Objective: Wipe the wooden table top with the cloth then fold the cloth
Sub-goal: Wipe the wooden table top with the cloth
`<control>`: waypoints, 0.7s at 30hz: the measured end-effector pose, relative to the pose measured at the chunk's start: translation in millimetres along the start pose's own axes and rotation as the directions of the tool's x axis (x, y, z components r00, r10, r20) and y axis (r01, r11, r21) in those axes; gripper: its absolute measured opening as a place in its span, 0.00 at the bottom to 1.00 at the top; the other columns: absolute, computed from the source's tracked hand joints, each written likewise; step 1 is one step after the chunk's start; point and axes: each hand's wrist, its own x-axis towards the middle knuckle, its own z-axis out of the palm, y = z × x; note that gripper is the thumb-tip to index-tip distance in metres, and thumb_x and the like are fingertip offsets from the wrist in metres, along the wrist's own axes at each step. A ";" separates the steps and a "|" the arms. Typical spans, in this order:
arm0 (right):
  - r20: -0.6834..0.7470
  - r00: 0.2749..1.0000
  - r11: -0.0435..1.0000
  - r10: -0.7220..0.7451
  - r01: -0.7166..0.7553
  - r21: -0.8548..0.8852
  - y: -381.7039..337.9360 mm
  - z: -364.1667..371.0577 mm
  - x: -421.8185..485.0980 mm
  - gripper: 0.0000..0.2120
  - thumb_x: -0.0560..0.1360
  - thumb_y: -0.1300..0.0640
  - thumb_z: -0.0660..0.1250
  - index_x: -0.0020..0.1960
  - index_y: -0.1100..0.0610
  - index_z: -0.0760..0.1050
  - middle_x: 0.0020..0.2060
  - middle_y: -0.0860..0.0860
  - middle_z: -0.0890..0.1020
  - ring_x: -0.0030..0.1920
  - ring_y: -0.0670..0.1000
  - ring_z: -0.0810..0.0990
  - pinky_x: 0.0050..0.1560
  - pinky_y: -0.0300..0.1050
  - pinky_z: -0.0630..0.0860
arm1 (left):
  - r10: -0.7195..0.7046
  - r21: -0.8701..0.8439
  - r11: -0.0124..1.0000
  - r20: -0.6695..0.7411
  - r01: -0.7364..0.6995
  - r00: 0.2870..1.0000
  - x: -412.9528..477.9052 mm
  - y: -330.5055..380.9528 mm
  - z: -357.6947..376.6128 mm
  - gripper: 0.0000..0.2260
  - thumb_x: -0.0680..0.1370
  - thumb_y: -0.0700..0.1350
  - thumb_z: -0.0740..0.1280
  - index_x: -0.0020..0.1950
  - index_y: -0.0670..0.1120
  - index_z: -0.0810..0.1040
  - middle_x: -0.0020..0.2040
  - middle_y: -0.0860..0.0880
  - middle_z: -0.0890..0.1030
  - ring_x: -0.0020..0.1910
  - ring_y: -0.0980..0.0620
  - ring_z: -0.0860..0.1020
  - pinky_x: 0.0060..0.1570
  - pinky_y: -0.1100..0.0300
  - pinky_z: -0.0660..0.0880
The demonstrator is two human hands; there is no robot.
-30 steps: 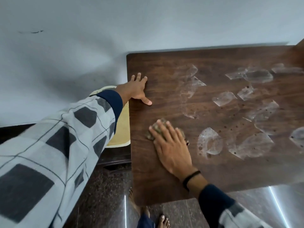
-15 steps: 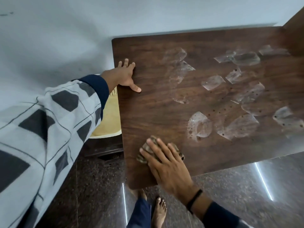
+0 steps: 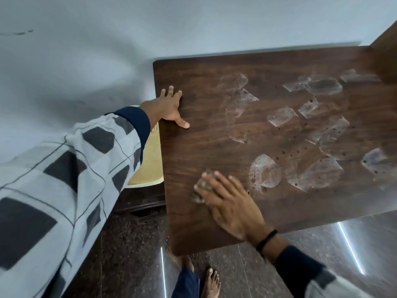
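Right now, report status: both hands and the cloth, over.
Left hand flat on left edge of table top. Right hand pressing cloth flat, near front-left corner. Whitish residue patches to its right; nothing in the way.

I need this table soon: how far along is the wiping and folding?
Done: the near left strip of the table top looks free of marks. In hand: the right hand presses the bunched cloth there, while the left hand braces the left edge. Left: whitish patches cover the middle and right, and the cloth is not folded.
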 end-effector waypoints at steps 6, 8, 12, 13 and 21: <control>-0.039 0.966 0.965 0.255 -0.252 0.078 -26.0 0.8 5.2 0.25 0.86 0.46 0.49 0.83 0.42 0.52 0.83 0.48 0.52 0.83 0.54 0.48 0.79 0.60 0.55 | 0.004 0.004 1.000 0.005 -0.004 1.000 -4.1 -0.2 -1.2 0.60 0.64 0.64 0.77 0.81 0.49 0.38 0.80 0.46 0.34 0.78 0.40 0.36 0.75 0.36 0.47; -0.005 0.996 0.995 0.090 -0.089 0.051 -41.2 12.9 -29.3 0.25 0.86 0.46 0.46 0.83 0.42 0.49 0.83 0.48 0.49 0.83 0.54 0.47 0.78 0.59 0.53 | -0.001 -0.003 1.000 0.005 0.001 1.000 -4.7 -1.1 -2.0 0.60 0.64 0.63 0.78 0.81 0.49 0.38 0.80 0.46 0.34 0.78 0.41 0.36 0.75 0.36 0.48; 0.038 0.998 0.998 -0.057 0.056 0.022 -13.9 6.9 -26.1 0.26 0.86 0.45 0.48 0.83 0.40 0.49 0.83 0.47 0.51 0.82 0.53 0.49 0.79 0.57 0.50 | -0.003 0.008 1.000 0.005 0.003 1.000 -2.7 1.2 -3.0 0.60 0.64 0.63 0.78 0.81 0.49 0.38 0.80 0.46 0.34 0.78 0.40 0.36 0.75 0.36 0.48; 0.028 0.999 0.999 -0.039 0.038 0.020 -3.7 0.7 -8.6 0.27 0.85 0.46 0.50 0.83 0.40 0.50 0.83 0.47 0.53 0.82 0.53 0.50 0.80 0.57 0.51 | -0.004 0.018 1.000 0.007 0.003 1.000 -1.8 1.7 -3.0 0.60 0.64 0.63 0.78 0.80 0.49 0.38 0.80 0.46 0.34 0.78 0.40 0.36 0.75 0.36 0.48; -0.044 0.948 0.945 0.315 -0.309 0.106 -12.2 -8.4 46.9 0.24 0.87 0.47 0.49 0.82 0.41 0.53 0.83 0.46 0.53 0.82 0.52 0.48 0.81 0.56 0.49 | -0.017 0.013 1.000 0.019 0.016 1.000 -11.8 6.4 -7.2 0.61 0.65 0.63 0.78 0.80 0.48 0.37 0.79 0.45 0.34 0.78 0.40 0.36 0.75 0.37 0.48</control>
